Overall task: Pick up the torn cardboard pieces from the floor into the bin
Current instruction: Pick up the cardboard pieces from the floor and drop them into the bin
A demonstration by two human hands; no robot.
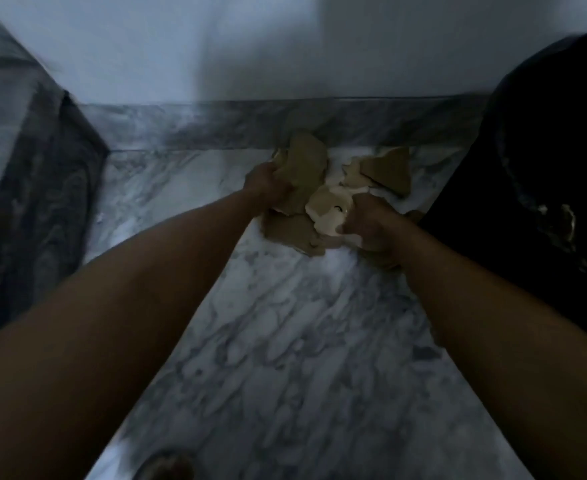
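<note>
Step in hand: gathering. Both hands are down in the heap of torn cardboard pieces (323,199), which lies on the marble floor (285,341) close against the marble skirting (216,123) at the foot of the far wall, right of centre. No piece looks to have reached the bin from what shows here.

Left hand (268,185): at the left edge of the heap, fingers curled round a large brown piece (306,164) that stands tilted up toward the skirting.

Middle of the heap: a pale, cream-faced piece (330,209) lies flat between the two hands, with a brown scrap (292,233) below it nearer the person.

Right hand (368,223): at the right side of the heap, fingers bunched down onto the pale piece and what lies under it; the picture is dim and smeared, so it probably grips rather than merely presses.

Loose pieces: a brown piece (385,171) lies beyond the right hand, near the skirting, touched by neither hand.

Next move, as a judgement: draw the two handfuls together into one bundle, lift it off the floor and swing it right to the bin, then come back for the far piece.

Bin: the black bag-lined bin (545,202) stands at the right edge of the floor, just beside the heap; its opening is not in view.

Around: a dark marble-faced block (25,185) fills the left corner; a blurred dark shape (167,462), perhaps a foot, sits at the near edge.

In the way: nothing lies between heap and bin, though small scraps may slip from a loose bundle.
</note>
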